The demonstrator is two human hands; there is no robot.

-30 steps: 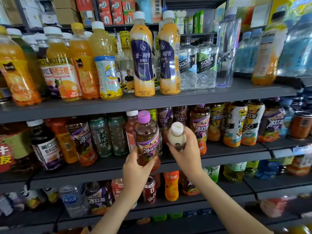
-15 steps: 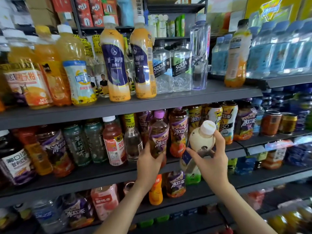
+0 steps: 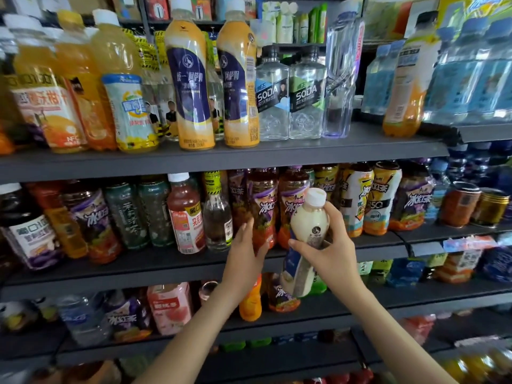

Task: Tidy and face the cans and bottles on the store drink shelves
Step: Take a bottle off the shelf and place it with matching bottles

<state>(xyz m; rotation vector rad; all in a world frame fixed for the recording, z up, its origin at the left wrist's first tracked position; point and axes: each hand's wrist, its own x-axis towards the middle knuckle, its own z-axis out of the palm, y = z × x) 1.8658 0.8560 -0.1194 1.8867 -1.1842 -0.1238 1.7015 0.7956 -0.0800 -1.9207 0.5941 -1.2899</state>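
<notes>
Drink shelves [image 3: 221,159]: crowded, with mixed kinds. The step in hand looks like lifting out a stray bottle so the row can be faced.
Middle shelf [image 3: 138,268]: dark tea bottles stand in a row, most labels turned to the aisle.
Iced-tea bottle [image 3: 263,202]: upright on the middle shelf, label forward.
Pale milky bottle [image 3: 309,225]: in the air just before the middle shelf's edge, in front of the iced teas. Its long axis is near upright, base leaning down-left. It does not match that row, so the next move probably calls for finding its own row.
Left hand [image 3: 243,259]: grip closed round the iced-tea bottle's lower body.
Right hand [image 3: 332,253]: grip clamped on the pale bottle's middle.
Cap [image 3: 316,195]: white, pointing up and slightly right.
</notes>
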